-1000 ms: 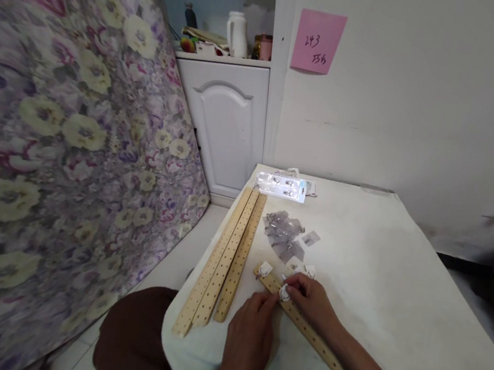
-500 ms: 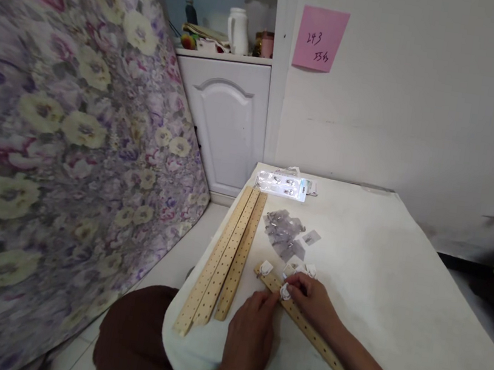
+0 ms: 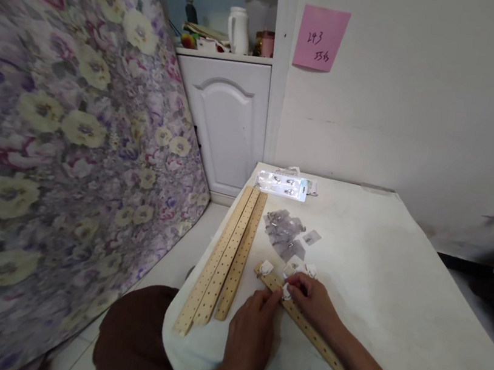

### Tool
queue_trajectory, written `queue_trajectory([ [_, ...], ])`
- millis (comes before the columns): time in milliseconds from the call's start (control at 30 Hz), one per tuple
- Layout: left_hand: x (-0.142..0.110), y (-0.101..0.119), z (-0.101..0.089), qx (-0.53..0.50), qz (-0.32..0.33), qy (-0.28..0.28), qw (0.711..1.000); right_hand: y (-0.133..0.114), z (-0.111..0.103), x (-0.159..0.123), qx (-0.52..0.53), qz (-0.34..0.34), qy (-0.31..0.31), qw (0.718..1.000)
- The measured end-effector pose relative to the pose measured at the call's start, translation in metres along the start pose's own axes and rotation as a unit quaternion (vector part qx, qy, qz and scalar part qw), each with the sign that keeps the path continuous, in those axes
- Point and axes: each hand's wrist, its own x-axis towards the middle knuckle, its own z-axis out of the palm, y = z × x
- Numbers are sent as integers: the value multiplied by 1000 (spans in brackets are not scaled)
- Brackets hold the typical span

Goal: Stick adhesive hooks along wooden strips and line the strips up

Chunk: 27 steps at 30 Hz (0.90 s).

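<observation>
A long perforated wooden strip lies slantwise across the near part of the table. On it sits a small white plastic piece, which my right hand pinches between thumb and fingertips. My left hand is curled against the strip's near side, its fingertips at the strip's edge beside that piece; its grip underneath is hidden. Another white piece rests on the strip's far end. Just beyond my right hand are a few more white pieces, partly covered by my fingers.
Three perforated wooden strips lie side by side along the table's left edge. Small clear bags with tiny parts are heaped mid-table. A clear blister pack lies at the back. A floral curtain hangs on the left.
My left fingertips have shifted slightly up towards the white piece. My right hand keeps its pinch in nearly the same spot. The view has tilted very slightly.
</observation>
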Motion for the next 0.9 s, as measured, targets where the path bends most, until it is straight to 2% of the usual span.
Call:
queue_trajectory([
  [200, 6, 2, -2, 49, -21, -28, 998, 0, 0, -1, -3, -3, 1, 1000],
  [533, 9, 7, -9, 50, -49, -68, 995, 3, 0, -2, 8, -22, -7, 1000],
  [900, 8, 1, -2, 31, -26, -35, 999, 3, 0, 0, 16, 4, -22, 1000],
])
